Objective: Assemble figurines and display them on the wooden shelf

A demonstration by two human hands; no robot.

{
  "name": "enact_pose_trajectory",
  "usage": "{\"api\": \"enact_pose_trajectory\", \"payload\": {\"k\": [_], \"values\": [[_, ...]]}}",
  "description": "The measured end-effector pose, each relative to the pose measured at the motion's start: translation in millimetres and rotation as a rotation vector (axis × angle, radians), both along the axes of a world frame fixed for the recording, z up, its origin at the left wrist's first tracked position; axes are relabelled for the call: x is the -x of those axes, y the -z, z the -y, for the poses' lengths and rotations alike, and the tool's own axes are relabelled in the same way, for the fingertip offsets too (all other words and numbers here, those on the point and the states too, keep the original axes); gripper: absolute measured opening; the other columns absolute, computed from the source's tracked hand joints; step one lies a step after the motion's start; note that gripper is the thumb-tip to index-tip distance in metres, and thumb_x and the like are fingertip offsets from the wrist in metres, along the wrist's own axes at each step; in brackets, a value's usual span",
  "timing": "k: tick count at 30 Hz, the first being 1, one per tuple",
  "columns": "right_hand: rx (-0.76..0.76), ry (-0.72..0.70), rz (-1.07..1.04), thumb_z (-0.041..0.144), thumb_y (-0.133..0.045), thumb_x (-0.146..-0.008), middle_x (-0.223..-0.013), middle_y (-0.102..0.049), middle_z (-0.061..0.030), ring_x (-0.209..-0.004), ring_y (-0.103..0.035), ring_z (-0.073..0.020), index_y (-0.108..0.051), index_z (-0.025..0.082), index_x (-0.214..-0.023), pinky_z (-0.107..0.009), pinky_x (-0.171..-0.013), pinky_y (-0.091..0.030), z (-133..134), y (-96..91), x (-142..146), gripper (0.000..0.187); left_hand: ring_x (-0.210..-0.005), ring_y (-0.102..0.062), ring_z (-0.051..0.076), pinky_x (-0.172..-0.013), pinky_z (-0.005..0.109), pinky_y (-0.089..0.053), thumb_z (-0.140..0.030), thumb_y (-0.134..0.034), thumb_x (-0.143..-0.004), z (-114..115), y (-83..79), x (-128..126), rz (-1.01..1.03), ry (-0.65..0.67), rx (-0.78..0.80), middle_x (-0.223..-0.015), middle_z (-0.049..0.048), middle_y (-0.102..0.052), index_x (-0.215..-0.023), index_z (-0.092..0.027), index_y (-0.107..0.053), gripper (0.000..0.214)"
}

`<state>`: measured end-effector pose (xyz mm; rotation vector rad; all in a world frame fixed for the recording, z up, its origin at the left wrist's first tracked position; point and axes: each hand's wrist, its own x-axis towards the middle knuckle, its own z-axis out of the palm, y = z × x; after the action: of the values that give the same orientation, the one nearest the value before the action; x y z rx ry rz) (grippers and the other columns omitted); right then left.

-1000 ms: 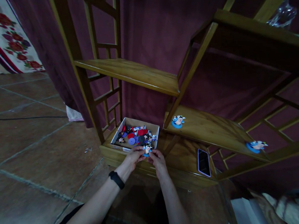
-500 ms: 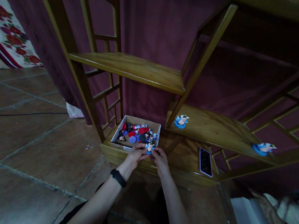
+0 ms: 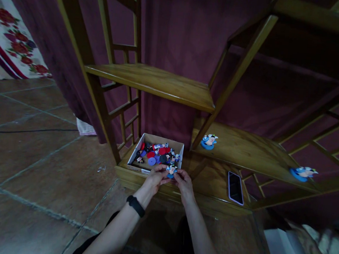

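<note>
Between my two hands is a small figurine [image 3: 171, 170] with a blue round base, held just in front of the box's near edge. My left hand [image 3: 156, 178] grips it from the left, wearing a black wristband. From the other side, the fingers of my right hand [image 3: 184, 181] are closed on it too. The open cardboard box [image 3: 137, 149] behind them holds several small figurines and loose red, purple and black discs [image 3: 152, 161]. Two similar blue-based figurines stand on the shelf at right, one by the post [image 3: 208, 141] and one near the far end [image 3: 303, 173].
A phone [image 3: 235, 188] with a pale purple rim lies on the low wooden ledge. Slanting posts and a higher shelf [image 3: 149, 82] frame the box. A white box [image 3: 287, 251] and cloth are at lower right; a cable [image 3: 31, 131] crosses the floor.
The view has shifted slightly, so everything sits a little lower and to the right. Both hands still hold the figurine in front of the box.
</note>
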<state>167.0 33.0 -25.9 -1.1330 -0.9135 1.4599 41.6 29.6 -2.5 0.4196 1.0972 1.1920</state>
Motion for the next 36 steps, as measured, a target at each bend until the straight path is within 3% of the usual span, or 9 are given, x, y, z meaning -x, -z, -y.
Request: {"api": "enact_pose_trajectory", "payload": {"k": [10, 16, 24, 29, 36], "values": [[-0.005, 0.03, 0.041, 0.046, -0.067, -0.061, -0.076, -0.062, -0.0007, -0.062, -0.057, -0.0138, -0.062, 0.019, -0.081, -0.024, -0.055, -0.047, -2.5, 3.1, 4.9, 0.034, -0.056, -0.062, 0.013, -0.06, 0.028, -0.053, -0.016, -0.065, -0.07, -3.2, -3.6, 3.3, -0.1, -0.019, -0.02, -0.067, 0.0029, -0.064, -0.077, -0.014, -0.057, 0.011], [-0.032, 0.004, 0.136, 0.047, -0.065, -0.062, -0.074, -0.062, -0.0007, -0.063, -0.057, -0.0153, -0.061, 0.019, -0.08, -0.025, -0.055, -0.048, -6.3, 7.4, 2.5, 0.033, -0.052, -0.058, 0.012, -0.053, 0.028, -0.053, -0.013, -0.057, -0.075, -10.8, 6.6, 4.2, -0.228, 0.04, -0.109, -0.065, 0.0006, -0.06, -0.078, -0.014, -0.058, 0.003], [-0.141, 0.014, 0.285, 0.042, -0.06, -0.067, -0.08, -0.065, -0.001, -0.069, -0.058, -0.0163, -0.064, 0.021, -0.085, -0.025, -0.058, -0.048, -10.8, 17.7, -3.5, 0.028, -0.048, -0.056, 0.01, -0.045, 0.022, -0.047, -0.008, -0.055, -0.075, -15.8, 26.0, 3.8, -0.508, 0.075, -0.238, -0.082, 0.0052, -0.063, -0.103, -0.016, -0.061, 0.029], [-0.202, 0.009, 0.375, 0.039, -0.059, -0.069, -0.077, -0.066, 0.0005, -0.067, -0.057, -0.0158, -0.066, 0.024, -0.083, -0.025, -0.06, -0.047, -9.4, 13.7, -6.0, 0.023, -0.046, -0.056, 0.01, -0.044, 0.021, -0.047, -0.006, -0.061, -0.07, -19.2, 28.6, 3.8, -0.336, 0.046, -0.163, -0.074, 0.0036, -0.063, -0.098, -0.017, -0.063, 0.03], [-0.152, 0.01, 0.281, 0.043, -0.062, -0.066, -0.078, -0.065, -0.0004, -0.064, -0.057, -0.0159, -0.066, 0.023, -0.084, -0.025, -0.055, -0.048, -9.4, 12.2, -5.3, 0.027, -0.052, -0.06, 0.012, -0.052, 0.025, -0.053, -0.005, -0.067, -0.066, -17.2, 13.7, 7.3, -0.138, 0.028, -0.036, -0.066, 0.0042, -0.064, -0.076, -0.01, -0.064, 0.011]]}}
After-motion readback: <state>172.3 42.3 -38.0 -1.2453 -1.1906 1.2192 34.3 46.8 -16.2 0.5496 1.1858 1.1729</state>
